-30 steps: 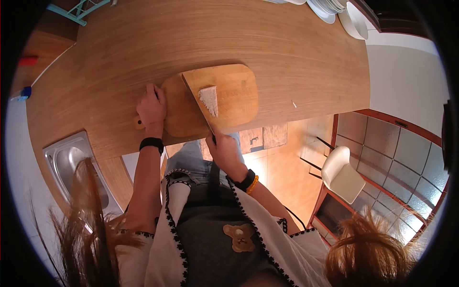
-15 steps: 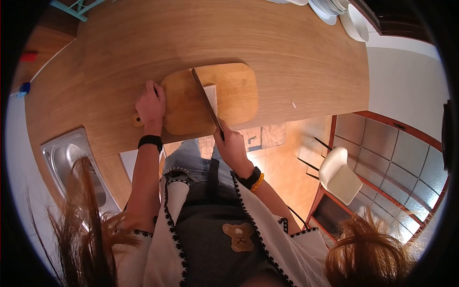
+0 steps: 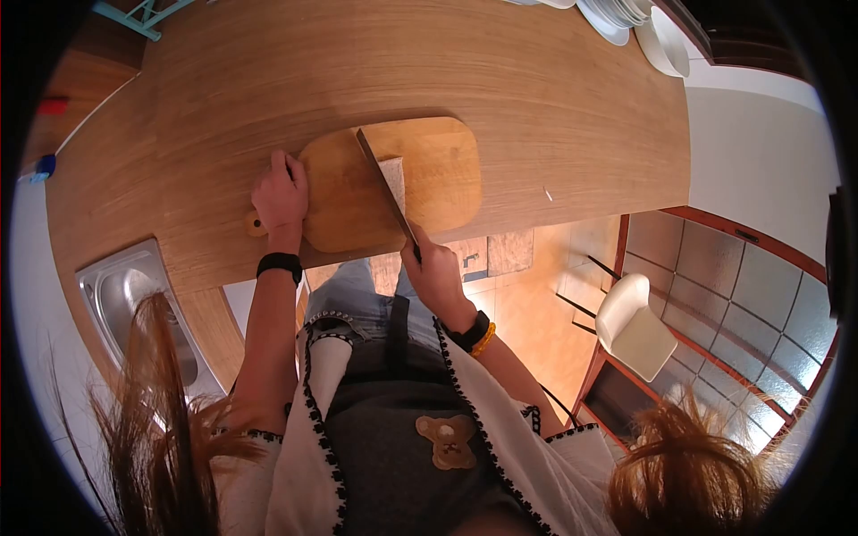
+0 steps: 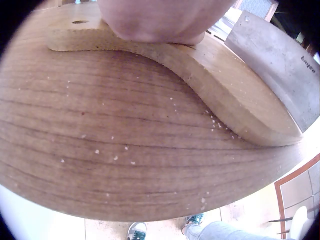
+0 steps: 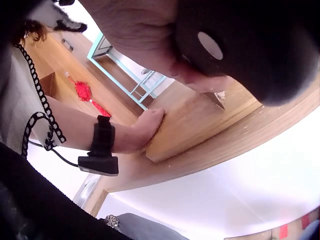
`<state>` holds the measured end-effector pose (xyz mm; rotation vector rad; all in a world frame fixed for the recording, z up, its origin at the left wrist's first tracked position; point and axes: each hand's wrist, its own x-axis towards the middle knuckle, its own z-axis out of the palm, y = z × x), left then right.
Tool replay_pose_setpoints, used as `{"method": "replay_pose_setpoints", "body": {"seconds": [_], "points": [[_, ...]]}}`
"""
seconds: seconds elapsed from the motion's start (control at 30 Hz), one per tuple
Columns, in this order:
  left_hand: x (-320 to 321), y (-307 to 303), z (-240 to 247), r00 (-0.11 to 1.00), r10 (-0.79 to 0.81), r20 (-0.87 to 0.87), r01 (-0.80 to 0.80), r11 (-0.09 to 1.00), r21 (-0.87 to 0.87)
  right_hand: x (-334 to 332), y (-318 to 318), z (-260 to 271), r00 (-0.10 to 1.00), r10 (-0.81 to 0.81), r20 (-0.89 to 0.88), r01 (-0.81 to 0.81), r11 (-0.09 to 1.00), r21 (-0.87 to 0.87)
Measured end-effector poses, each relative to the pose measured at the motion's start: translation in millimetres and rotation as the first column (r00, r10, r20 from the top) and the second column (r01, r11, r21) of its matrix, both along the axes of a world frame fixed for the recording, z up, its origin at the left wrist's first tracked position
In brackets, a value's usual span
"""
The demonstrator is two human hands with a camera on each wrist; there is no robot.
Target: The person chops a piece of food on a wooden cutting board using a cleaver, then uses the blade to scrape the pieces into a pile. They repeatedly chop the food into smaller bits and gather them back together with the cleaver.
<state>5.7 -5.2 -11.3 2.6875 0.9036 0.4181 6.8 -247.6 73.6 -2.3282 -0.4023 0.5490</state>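
Across the neck of a wooden cutting board (image 3: 447, 196), my left hand (image 3: 279, 198) grips near the handle, its fingers curled over the far side. My right hand (image 3: 440, 275) holds a cleaver (image 3: 382, 179) by its black handle (image 5: 225, 50). The broad grey blade (image 4: 275, 65) stands on edge over the board, slanting away to the left. Right beside the blade lies a pale pinkish, wedge-shaped piece of food (image 3: 395, 179), partly hidden behind it. The left fingertips are hidden in the left wrist view.
The board lies near the front edge of a wooden counter (image 3: 554, 116), with small pale crumbs (image 4: 115, 157) next to it. A steel sink (image 3: 134, 286) is at the left. Stacked plates (image 3: 612, 18) and a white bowl (image 3: 663, 45) stand at the far right; a chair (image 3: 635, 326) is beyond the counter.
The cleaver first moved rightward, from left of the food piece to over its left side, and the right hand shifted right with it. Since half a second ago both hands have barely moved.
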Motion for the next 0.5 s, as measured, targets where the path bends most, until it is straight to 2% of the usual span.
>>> {"method": "replay_pose_setpoints", "body": {"seconds": [0.07, 0.13, 0.27, 0.33, 0.37, 0.43, 0.5], "points": [[-0.3, -0.2, -0.3, 1.0, 0.005, -0.024, -0.005, 1.0, -0.003, -2.5, 0.9, 0.9, 1.0, -0.009, -0.003, 0.009, 1.0, 0.006], [-0.7, 0.6, -2.4, 1.0, -0.009, 0.024, 0.008, 1.0, 0.015, -7.0, 2.9, 4.7, 0.999, -0.002, -0.053, 0.003, 1.0, 0.031], [-0.2, -0.4, 0.0, 1.0, -0.004, -0.007, 0.004, 1.0, 0.004, -18.7, 3.8, 25.8, 0.999, 0.036, -0.028, -0.034, 0.997, 0.067], [0.0, 0.8, -2.6, 1.0, -0.011, 0.013, 0.01, 0.998, 0.067, -22.7, -0.9, 26.1, 0.984, -0.15, -0.092, 0.16, 0.981, 0.113], [-0.1, 1.4, -2.6, 1.0, -0.007, 0.012, 0.006, 0.998, 0.067, -21.1, -3.8, 22.6, 0.985, -0.146, -0.093, 0.157, 0.981, 0.113], [-0.4, 0.3, -2.8, 1.0, -0.019, 0.014, 0.019, 0.999, 0.039, -15.3, -12.1, 14.2, 0.942, -0.318, -0.11, 0.33, 0.938, 0.108], [-0.1, -1.2, -2.8, 1.0, -0.013, 0.024, 0.012, 0.999, 0.033, -7.2, -15.9, 10.9, 0.934, -0.334, -0.128, 0.345, 0.935, 0.08]]}}
